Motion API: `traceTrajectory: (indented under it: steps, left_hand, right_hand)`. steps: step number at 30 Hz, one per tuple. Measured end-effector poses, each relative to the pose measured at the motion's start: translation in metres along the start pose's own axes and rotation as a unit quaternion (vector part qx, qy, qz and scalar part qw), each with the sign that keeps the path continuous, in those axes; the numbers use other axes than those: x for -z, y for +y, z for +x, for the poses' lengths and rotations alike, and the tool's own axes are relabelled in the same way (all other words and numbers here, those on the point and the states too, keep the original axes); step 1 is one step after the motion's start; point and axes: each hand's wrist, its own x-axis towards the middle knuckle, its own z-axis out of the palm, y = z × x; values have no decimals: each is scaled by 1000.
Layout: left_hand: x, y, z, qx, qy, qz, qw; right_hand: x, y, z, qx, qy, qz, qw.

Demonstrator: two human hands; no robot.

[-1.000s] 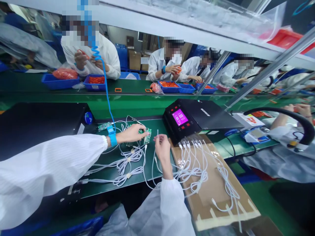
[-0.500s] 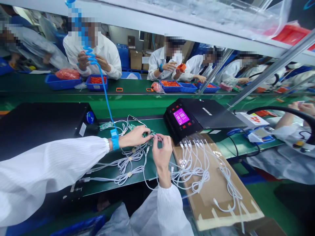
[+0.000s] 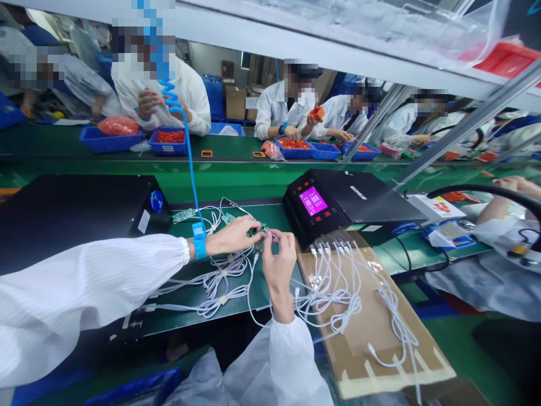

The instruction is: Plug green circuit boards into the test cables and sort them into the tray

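My left hand [image 3: 234, 235], with a blue strap [image 3: 199, 241] at its wrist, pinches a small green circuit board [image 3: 262, 228]. My right hand [image 3: 279, 260] meets it from the right, thumb and forefinger closed on the end of a white cable [image 3: 274, 238] at the board's edge. My fingertips mostly hide the plug, and I cannot tell whether it is fully in. Below my left hand lie looped white cables [image 3: 224, 273] on the green bench. Another green board [image 3: 185, 215] lies to the left with a cable by it.
A black box with a lit pink screen [image 3: 313, 201] stands at right, white cables [image 3: 338, 293] running from it over cardboard [image 3: 380, 344]. Another black box [image 3: 84, 206] is at left. A coiled blue cord [image 3: 190, 163] hangs to my wrist. Co-workers sit behind blue bins [image 3: 110, 140].
My hands stay together at the board with barely any movement. The view shifts slightly. Across the bench, a co-worker's hand has lowered into a bin of orange parts.
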Motion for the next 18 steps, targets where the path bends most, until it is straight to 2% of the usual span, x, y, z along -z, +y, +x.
traceTrajectory:
  steps: [18]
  left_hand:
    - [-5,0,-2,6,-4,22,1000]
  right_hand:
    - [-6,-2,-2,-5,5,2,1000]
